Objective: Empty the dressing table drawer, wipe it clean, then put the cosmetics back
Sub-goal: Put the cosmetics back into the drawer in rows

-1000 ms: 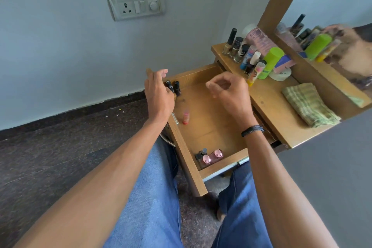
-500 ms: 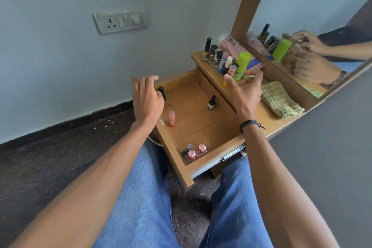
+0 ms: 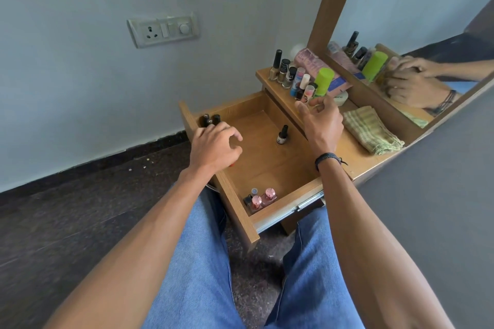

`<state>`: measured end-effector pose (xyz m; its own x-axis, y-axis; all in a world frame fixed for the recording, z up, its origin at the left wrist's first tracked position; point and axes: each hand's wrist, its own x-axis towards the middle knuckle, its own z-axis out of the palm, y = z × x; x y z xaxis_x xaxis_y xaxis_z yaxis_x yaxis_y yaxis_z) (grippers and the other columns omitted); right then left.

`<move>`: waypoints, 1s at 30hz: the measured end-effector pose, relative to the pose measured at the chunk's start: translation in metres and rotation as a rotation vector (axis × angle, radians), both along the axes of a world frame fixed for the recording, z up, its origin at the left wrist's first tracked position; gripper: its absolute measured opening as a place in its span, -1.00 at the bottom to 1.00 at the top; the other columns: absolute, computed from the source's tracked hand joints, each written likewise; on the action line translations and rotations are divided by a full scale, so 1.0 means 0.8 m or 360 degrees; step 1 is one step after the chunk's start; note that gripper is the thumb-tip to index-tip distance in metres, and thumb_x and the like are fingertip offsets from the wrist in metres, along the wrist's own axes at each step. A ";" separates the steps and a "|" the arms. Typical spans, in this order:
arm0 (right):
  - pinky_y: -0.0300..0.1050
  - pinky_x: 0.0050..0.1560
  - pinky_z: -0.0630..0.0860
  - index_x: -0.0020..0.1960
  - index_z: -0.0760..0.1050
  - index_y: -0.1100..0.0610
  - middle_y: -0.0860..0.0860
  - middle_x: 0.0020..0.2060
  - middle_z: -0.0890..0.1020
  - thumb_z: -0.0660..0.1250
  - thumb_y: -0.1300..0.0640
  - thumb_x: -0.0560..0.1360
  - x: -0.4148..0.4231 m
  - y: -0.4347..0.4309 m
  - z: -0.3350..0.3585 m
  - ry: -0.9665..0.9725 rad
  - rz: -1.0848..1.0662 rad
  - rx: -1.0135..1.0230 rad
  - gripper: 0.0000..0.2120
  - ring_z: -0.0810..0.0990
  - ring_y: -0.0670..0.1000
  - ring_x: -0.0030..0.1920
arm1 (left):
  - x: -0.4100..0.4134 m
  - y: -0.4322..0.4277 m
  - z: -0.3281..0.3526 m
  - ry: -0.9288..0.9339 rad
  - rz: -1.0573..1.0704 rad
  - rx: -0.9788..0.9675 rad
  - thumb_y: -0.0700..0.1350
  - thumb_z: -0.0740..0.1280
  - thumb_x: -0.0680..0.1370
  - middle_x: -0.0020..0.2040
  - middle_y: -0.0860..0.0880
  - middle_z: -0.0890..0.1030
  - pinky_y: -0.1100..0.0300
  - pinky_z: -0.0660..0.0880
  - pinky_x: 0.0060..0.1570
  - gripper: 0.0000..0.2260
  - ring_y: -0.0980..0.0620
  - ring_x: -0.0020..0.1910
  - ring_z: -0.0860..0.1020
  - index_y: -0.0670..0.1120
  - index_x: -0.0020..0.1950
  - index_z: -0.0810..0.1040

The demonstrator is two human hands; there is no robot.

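head | left hand (image 3: pixel 213 147) over drawer (image 3: pixel 263 165), grip unclear | right hand (image 3: pixel 322 121) spread, empty | labels (image 3: pixel 295 87) unreadable

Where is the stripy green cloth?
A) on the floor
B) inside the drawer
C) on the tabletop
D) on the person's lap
C: the cloth lies folded on the tabletop, next to the mirror and outside the open drawer.
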<state>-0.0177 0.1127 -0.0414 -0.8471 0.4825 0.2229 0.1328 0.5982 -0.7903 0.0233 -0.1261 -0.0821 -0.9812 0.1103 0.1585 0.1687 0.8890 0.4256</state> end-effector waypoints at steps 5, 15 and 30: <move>-0.11 -0.08 0.45 0.07 0.55 0.00 -0.10 -0.10 0.62 0.45 -0.18 0.47 0.002 0.001 0.001 0.0000 0.0018 -0.0004 -0.69 0.57 -0.04 -0.10 | 0.002 0.002 0.004 -0.0055 0.0008 -0.0176 -0.05 0.43 0.43 0.09 0.15 0.63 0.02 0.26 0.26 -0.76 0.03 0.13 0.55 0.14 0.08 0.63; -0.29 -0.26 0.35 -0.02 0.58 -0.02 -0.10 -0.14 0.62 0.47 -0.12 0.46 0.014 0.005 -0.003 0.0093 0.0137 -0.0033 -0.79 0.57 -0.09 -0.14 | 0.003 0.005 0.006 -0.0049 -0.0006 -0.0118 -0.19 0.48 0.44 -0.10 0.15 0.65 0.03 0.32 0.16 -0.78 0.07 -0.05 0.61 0.10 0.00 0.64; -0.21 -0.21 0.47 -0.06 0.58 0.00 -0.12 -0.12 0.65 0.50 -0.05 0.46 0.031 -0.004 -0.003 0.0134 0.0523 -0.0034 -0.83 0.58 -0.14 -0.17 | 0.000 0.003 0.008 -0.0189 -0.0118 -0.0337 -0.24 0.41 0.49 -0.07 0.12 0.65 -0.05 0.28 0.27 -0.80 0.04 0.06 0.60 0.09 -0.08 0.63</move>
<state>0.0073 0.1099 -0.0438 -0.9371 0.1918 0.2916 -0.1308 0.5815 -0.8029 0.0229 -0.1234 -0.0758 -0.9795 0.2011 0.0083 0.1967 0.9475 0.2521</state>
